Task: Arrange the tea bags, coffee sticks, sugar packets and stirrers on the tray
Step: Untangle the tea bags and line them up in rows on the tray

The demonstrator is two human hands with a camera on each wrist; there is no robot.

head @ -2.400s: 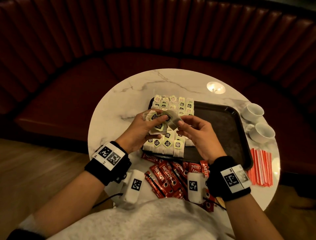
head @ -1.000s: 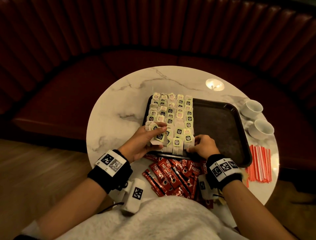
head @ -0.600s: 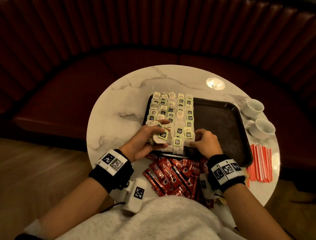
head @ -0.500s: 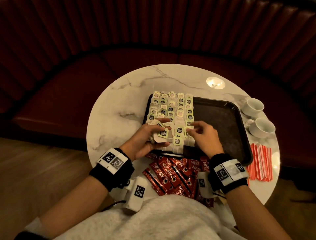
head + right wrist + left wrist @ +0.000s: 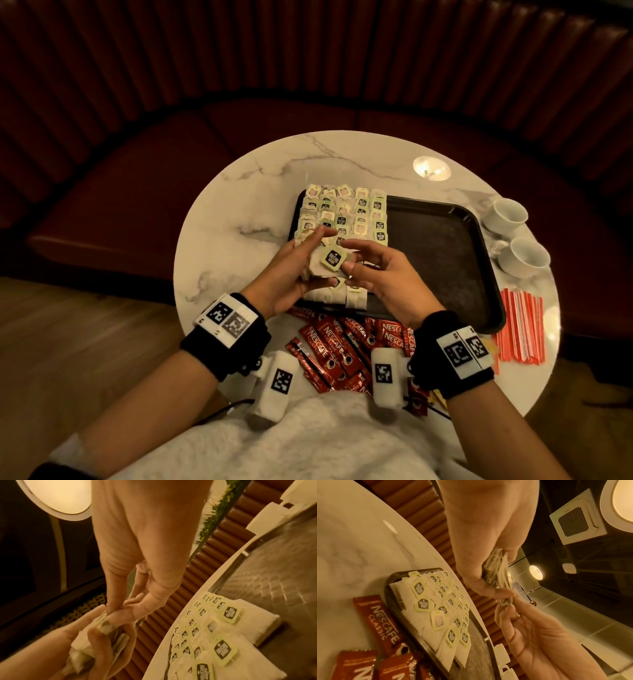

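Note:
A black tray (image 5: 445, 260) lies on the round marble table, its left part covered by rows of tea bags (image 5: 346, 216) with pale green tags. My left hand (image 5: 308, 260) hovers over the tray's near left corner and grips a small stack of tea bags (image 5: 330, 263). My right hand (image 5: 349, 256) meets it from the right and pinches the top bag of that stack between thumb and fingers. The left wrist view shows the stack (image 5: 498, 573) in my left hand's grip. In the right wrist view my right hand's fingertips (image 5: 109, 609) press on the stack's edge (image 5: 104, 623).
Red coffee sticks (image 5: 342, 346) lie heaped on the table in front of the tray. Red-and-white stirrers (image 5: 520, 329) lie in a bundle to the tray's right. Two white cups (image 5: 507, 216) stand at the right edge. The tray's right part is bare.
My right hand left the tray's near row, where it had been setting down a tea bag, and rose to the stack. My left hand lifted the stack slightly toward it.

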